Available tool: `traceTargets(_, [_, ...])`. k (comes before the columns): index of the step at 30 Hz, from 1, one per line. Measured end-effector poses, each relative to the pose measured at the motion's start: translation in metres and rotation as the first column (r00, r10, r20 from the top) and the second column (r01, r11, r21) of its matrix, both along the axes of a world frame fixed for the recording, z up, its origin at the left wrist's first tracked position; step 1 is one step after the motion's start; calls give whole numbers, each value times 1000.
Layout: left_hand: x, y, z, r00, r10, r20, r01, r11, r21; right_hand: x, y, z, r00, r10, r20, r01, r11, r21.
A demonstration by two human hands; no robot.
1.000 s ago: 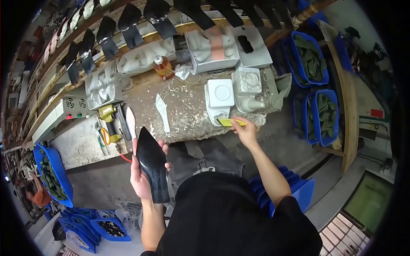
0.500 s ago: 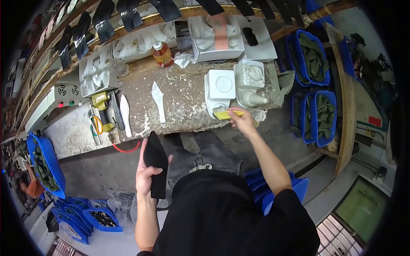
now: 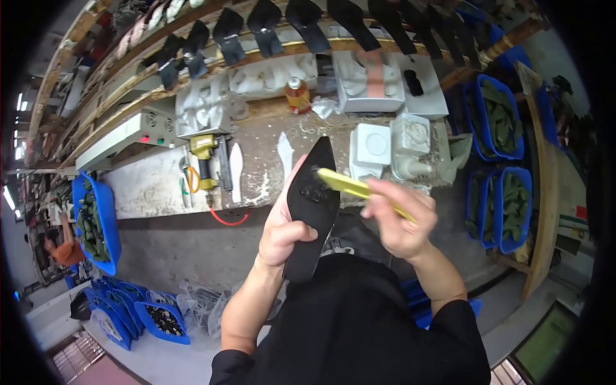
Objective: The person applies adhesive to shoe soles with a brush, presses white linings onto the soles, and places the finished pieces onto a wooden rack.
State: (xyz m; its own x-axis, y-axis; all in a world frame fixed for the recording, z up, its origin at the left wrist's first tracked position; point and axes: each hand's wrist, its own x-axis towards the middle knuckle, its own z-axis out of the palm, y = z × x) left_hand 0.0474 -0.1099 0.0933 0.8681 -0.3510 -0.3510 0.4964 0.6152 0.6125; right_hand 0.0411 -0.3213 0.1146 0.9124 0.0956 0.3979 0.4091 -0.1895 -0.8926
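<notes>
My left hand (image 3: 280, 239) grips a black pointed shoe insole (image 3: 307, 240) from beneath, thumb pressed on its face and the point turned up. A wet, shiny patch shows on its upper half. In my right hand (image 3: 405, 221) is a yellow-handled brush (image 3: 351, 185), its tip on that patch. The bristles are blurred. On the bench behind are a white square-topped container (image 3: 370, 145) and a whitish plastic bottle lying on its side (image 3: 412, 168). Left of the insole lie two white insole-shaped pieces, one (image 3: 237, 172) beside a yellow-green nail gun (image 3: 206, 160).
Black insoles hang along the wooden rack (image 3: 256, 61) above the bench (image 3: 144, 196). White boxes (image 3: 367, 102) and an orange-labelled bottle (image 3: 298, 96) stand at the back. Blue bins (image 3: 513, 208) flank the bench on both sides. A red hose (image 3: 228, 221) droops from its front edge.
My right hand has brought the brush from the white container across to the insole. My left hand has raised the insole, and a shiny patch now shows on it. The view has shifted.
</notes>
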Motion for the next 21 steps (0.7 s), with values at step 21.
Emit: traceTargets(21, [-28, 41, 51, 981, 146, 130, -162, 978, 130, 22, 37, 48, 957, 79, 278, -14, 974, -227])
